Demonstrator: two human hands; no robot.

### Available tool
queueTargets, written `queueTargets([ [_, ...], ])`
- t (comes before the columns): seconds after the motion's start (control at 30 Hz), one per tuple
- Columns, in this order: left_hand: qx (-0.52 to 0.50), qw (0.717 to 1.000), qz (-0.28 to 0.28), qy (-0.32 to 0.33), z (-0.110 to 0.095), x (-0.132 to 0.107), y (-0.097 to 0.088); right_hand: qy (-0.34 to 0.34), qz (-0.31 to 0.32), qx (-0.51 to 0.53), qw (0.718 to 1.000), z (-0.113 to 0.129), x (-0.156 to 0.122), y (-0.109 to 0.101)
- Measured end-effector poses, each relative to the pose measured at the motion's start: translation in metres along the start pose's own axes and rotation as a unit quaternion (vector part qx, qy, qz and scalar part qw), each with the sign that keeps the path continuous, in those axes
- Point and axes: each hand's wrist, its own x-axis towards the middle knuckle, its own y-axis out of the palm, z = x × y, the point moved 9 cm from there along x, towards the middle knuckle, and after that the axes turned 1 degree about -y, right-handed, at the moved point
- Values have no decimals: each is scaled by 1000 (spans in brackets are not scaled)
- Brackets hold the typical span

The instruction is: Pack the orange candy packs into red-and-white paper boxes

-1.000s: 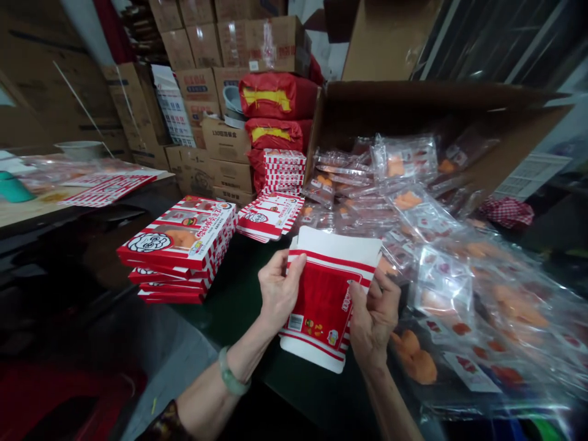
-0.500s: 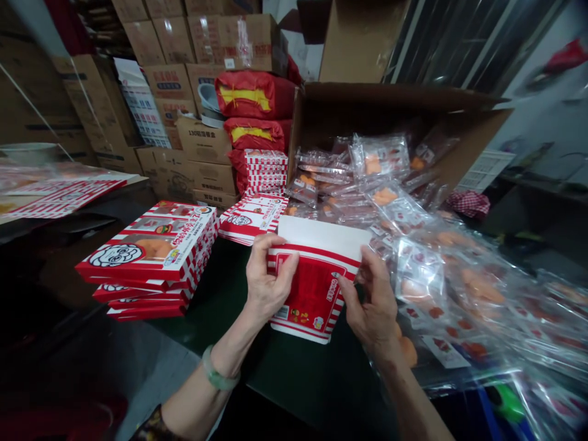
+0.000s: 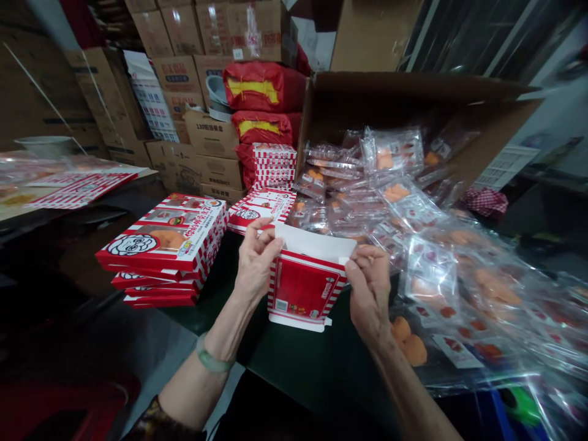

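Both forearms rise from the bottom of the view and converge, elbows out and wrists bent back a little. The left forearm [image 3: 220, 349] comes in from 7 o'clock and wears a pale green bangle [image 3: 210, 361] near the wrist. The right forearm [image 3: 404, 380] comes in from 5 o'clock.

Between them a red-and-white carton [image 3: 305, 288] is held up just above a dark green tabletop [image 3: 294, 361], its white flap [image 3: 315, 242] standing open at the top. The left hand [image 3: 256, 269] is curled, fingers bent over the carton's upper left edge with the back of the hand facing up, and it pinches that edge. The right hand [image 3: 370, 288] is half closed, fingertips and thumb pinching the upper right corner where the flap meets the carton's side. The two hands are well apart, with the carton's width between them.

At 9 o'clock from the carton sits a pile of closed boxes [image 3: 160, 245], and the nearest flat stack of printed blanks [image 3: 260, 209] lies at 11 o'clock, just beyond the left hand. At 2 o'clock an open shipping box [image 3: 381, 92] holds clear sachets [image 3: 395, 184] of orange food, which spill toward 4 o'clock, close beside the right hand. Red sacks [image 3: 264, 92] are piled at 12 o'clock among stacked cartons [image 3: 177, 79].
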Motion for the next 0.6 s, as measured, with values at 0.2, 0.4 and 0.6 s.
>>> queueTargets([
  [0.2,-34,998,42,-32,-4,4,12,-19,135,-63,989,19,23,11],
  [0.4,-63,997,23,39,-9,-4,7,-264,185,-270,907,62,9,11],
  [0.6,-25,995,45,88,-14,-9,8,-147,206,-235,939,51,16,11],
])
